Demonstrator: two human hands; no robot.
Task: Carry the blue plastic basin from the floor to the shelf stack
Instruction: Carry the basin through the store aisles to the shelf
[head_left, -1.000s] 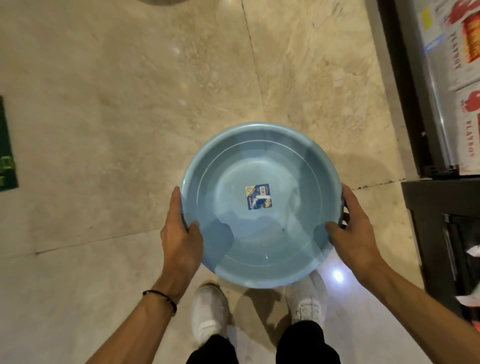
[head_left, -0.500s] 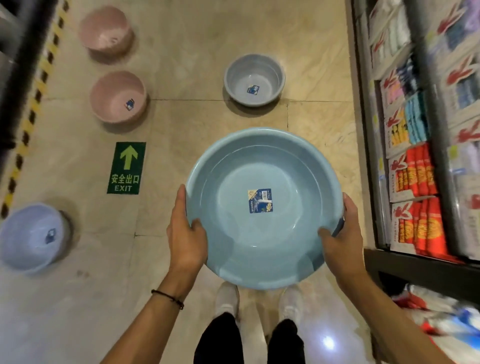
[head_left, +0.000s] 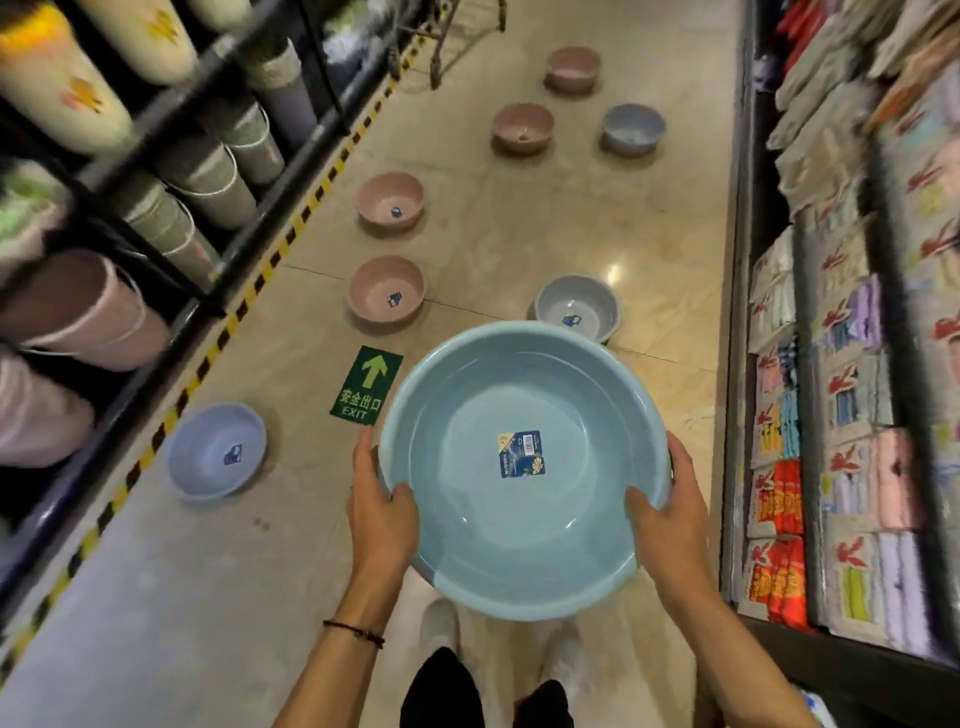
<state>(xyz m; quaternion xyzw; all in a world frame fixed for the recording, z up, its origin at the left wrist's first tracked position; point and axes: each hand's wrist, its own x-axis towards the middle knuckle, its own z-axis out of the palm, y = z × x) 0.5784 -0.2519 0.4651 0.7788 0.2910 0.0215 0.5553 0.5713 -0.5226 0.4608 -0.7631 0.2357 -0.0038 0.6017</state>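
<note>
Left hand (head_left: 383, 512) and right hand (head_left: 670, 514) still clasping opposite rims of blue basin (head_left: 519, 519), thumbs hooking inside, basin riding level above the feet, view lifting since earlier, EXIT floor sign (head_left: 366, 385) now just left of basin, grey basin (head_left: 577, 307) just beyond, more basins coming into sight farther up the aisle.

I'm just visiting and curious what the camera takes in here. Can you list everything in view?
held basin: 1, light blue, label inside, carried above the floor
pink basins: 4, on the floor ahead, left and centre
blue basins: 2, on the floor, one near left, one far right
grey basin: 1, on the floor just beyond the held one
exit sign: 1, green, stuck on the floor
hazard tape: yellow-black, along the left shelf foot
buckets: several, pale, on the left shelves
packets: many, mixed colours, on the right shelves
left hand: on the basin's left rim
right hand: on its right rim
shoes: 2, white, below the basin
</note>
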